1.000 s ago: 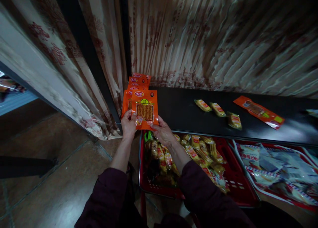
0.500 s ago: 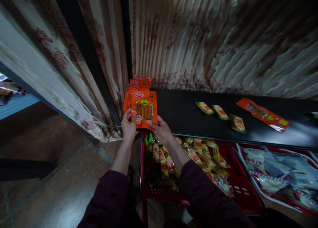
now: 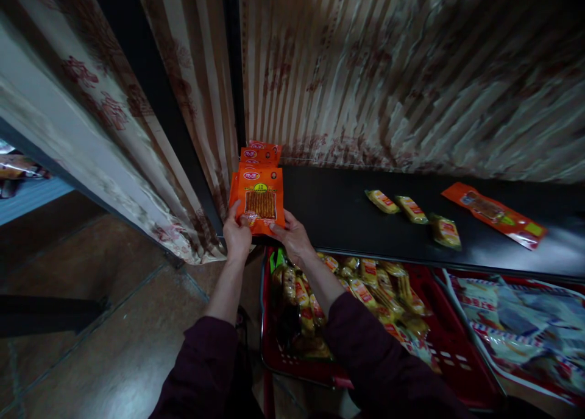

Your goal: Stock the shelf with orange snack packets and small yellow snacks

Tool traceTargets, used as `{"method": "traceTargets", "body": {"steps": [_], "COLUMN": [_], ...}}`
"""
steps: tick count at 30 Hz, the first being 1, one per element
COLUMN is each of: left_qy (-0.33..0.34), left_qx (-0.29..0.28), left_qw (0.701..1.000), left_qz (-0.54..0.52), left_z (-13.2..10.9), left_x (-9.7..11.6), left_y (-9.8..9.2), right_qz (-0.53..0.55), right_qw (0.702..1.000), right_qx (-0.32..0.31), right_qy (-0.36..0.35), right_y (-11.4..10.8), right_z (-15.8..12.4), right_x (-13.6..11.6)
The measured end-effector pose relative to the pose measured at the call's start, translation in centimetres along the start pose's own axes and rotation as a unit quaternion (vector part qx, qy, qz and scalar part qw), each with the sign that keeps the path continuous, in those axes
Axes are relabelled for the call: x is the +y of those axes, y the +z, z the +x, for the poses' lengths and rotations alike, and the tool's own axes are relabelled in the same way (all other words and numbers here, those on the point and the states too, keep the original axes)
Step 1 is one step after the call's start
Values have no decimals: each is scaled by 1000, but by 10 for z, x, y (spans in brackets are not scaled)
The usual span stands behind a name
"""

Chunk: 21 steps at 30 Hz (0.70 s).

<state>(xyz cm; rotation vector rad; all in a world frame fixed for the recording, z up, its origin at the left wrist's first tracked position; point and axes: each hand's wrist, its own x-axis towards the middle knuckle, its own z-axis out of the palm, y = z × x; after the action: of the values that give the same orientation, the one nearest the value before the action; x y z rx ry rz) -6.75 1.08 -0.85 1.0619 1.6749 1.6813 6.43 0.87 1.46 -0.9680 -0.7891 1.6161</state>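
Both of my hands grip an orange snack packet by its lower corners, at the left end of a black shelf. My left hand has its thumb on the packet's front at the lower left. At the lower right, my right hand pinches the corner with the thumb in front; its other fingers are partly hidden. Behind this packet, more orange packets stand in a row against the shelf's left corner post. Several small yellow-wrapped snacks and a long orange packet lie on the shelf to the right.
Below the shelf stands a red basket holding many yellow-wrapped snacks. Beside it, another basket holds white and blue bags. Patterned curtains hang behind and to the left, around a black post. Tiled floor lies at lower left.
The held packet has shifted slightly left, nearer the row behind it. Both hands keep their grip. The shelf and baskets sit slightly further right in view.
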Motion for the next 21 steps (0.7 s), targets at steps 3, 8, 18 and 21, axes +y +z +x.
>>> {"method": "traceTargets", "body": {"steps": [3, 8, 18, 21], "left_qy": [2, 11, 69, 66], "left_qx": [11, 13, 19, 16], "left_qw": [999, 987, 947, 941], "left_qz": [52, 157, 312, 332], "left_z": [-1, -3, 0, 0], "left_x": [7, 18, 21, 19], "left_y": [0, 3, 5, 5], "right_qz": [-18, -51, -132, -182], "right_qw": [1000, 999, 991, 983], "right_qx": [-2, -11, -32, -32], "right_qy": [0, -17, 1, 6], "right_y": [0, -1, -1, -2], "right_z": [3, 7, 13, 14], "right_x": [2, 7, 8, 7]}}
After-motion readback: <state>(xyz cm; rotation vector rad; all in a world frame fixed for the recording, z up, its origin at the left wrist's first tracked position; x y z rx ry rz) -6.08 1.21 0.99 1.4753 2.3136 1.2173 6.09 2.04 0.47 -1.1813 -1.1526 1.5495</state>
